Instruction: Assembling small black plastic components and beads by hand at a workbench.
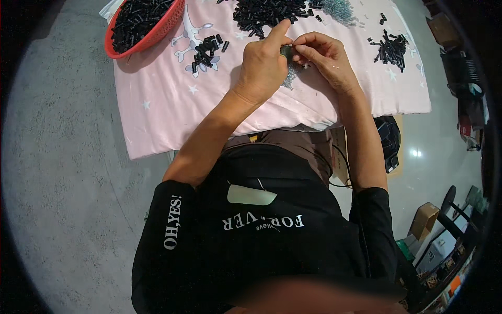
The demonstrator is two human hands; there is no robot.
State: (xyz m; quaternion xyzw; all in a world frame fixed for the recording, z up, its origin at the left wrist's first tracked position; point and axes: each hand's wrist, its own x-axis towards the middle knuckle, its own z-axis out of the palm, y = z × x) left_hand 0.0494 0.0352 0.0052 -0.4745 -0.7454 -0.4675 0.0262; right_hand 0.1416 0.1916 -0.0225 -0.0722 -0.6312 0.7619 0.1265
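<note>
Two bare hands meet over the pink star-print cloth (157, 115). Small dark piece (286, 51) sits at the left hand (263, 68), between its curled fingers, directly left of the right fingertips; left hand nearer, and apparently closed on it, index extended. Long axis: cannot tell, largely covered. Right hand (328, 62): thumb and index drawn nearly together at the piece's right end; whether they grip anything, cannot tell. Loose clear bits (289, 79) lie just below, nearer the wearer.
</note>
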